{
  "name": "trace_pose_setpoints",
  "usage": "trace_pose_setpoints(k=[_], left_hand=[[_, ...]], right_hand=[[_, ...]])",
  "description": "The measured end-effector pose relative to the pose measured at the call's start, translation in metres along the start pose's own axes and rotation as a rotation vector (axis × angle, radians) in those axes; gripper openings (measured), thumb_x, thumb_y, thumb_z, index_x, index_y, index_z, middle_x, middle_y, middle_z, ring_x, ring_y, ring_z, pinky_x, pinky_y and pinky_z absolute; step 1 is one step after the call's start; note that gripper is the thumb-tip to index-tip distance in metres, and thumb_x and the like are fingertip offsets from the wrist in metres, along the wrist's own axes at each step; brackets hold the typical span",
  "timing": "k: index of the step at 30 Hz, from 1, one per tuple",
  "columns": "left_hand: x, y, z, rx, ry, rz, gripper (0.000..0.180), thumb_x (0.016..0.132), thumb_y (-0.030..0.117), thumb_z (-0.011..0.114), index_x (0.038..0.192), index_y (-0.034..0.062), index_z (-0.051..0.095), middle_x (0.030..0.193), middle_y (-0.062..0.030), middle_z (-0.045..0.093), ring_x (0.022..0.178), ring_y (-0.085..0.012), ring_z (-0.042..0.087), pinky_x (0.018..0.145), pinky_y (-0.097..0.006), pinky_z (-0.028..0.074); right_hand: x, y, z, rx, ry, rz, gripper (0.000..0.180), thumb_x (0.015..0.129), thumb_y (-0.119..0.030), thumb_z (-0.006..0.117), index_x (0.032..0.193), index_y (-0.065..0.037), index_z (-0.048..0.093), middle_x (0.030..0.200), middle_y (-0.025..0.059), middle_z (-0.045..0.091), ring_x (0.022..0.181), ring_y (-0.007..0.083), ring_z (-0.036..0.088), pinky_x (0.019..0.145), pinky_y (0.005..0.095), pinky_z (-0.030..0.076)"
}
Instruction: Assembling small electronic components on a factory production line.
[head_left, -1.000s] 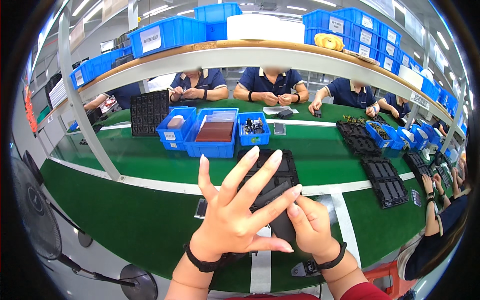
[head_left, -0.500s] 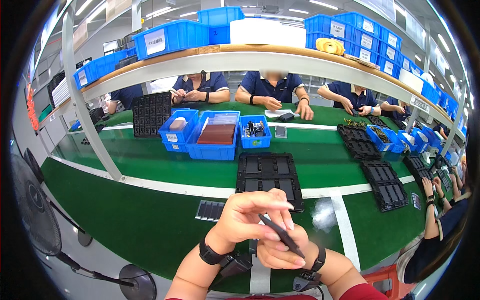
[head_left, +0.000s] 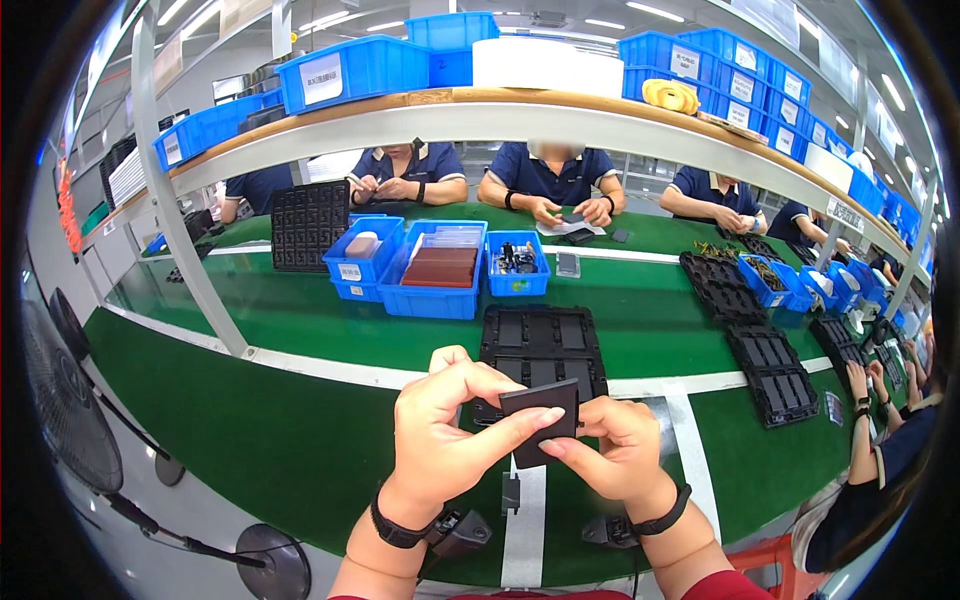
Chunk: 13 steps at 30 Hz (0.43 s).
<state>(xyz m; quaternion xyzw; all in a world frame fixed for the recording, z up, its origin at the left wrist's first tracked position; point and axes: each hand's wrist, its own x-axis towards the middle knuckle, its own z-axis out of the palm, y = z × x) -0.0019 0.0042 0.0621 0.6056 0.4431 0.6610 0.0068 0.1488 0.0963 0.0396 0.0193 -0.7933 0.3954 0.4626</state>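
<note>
A thin, flat black rectangular panel (head_left: 552, 396) is held up in front of me, its broad dark face showing. My left hand (head_left: 440, 432) grips its left side, thumb across the face and index finger at the upper corner. On the right, my right hand (head_left: 622, 448) pinches the lower right edge, its thumb on the face and its other fingers behind. Just beyond the panel lies a black moulded tray (head_left: 541, 355) with dark rectangular pieces in its pockets. A small dark part (head_left: 511, 492) rests below my hands on the white strip.
Blue bins (head_left: 432, 302) stand beyond the tray, with brown pads and small parts inside. More black trays (head_left: 772, 374) lie to the right. A loaded shelf (head_left: 500, 118) spans overhead. Co-workers sit across the green table (head_left: 270, 430) and at the right. A fan (head_left: 65, 400) stands left.
The black panel has turned from nearly edge-on to showing its broad face. My hands have moved apart, from nearly overlapping to gripping its two sides.
</note>
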Motion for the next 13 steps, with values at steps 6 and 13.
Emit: trace_pose_setpoints(k=[6,13], left_hand=[[0.0,-0.001,-0.004,0.057,-0.02,0.096,0.025,0.063,0.007,0.078,0.084,0.0054,0.064,0.077,-0.0062,0.066,0.075,-0.0116,0.058,0.074,-0.028,0.039],[0.01,0.003,0.003,-0.58,-0.305,-0.243,0.047,0.07,0.011,0.064,0.115,-0.0007,0.057,0.125,-0.0249,0.048,0.12,-0.0334,0.045,0.104,-0.043,0.027]], right_hand=[[-0.002,-0.01,0.006,0.078,0.067,0.089,0.014,0.074,-0.001,0.069,0.079,0.003,0.057,0.072,0.0129,0.067,0.066,0.0123,0.066,0.056,0.0213,0.048],[-0.008,-0.003,0.011,0.147,0.025,0.186,0.015,0.076,-0.003,0.069,0.082,0.002,0.056,0.073,0.0112,0.068,0.068,0.0093,0.064,0.059,0.0204,0.046]])
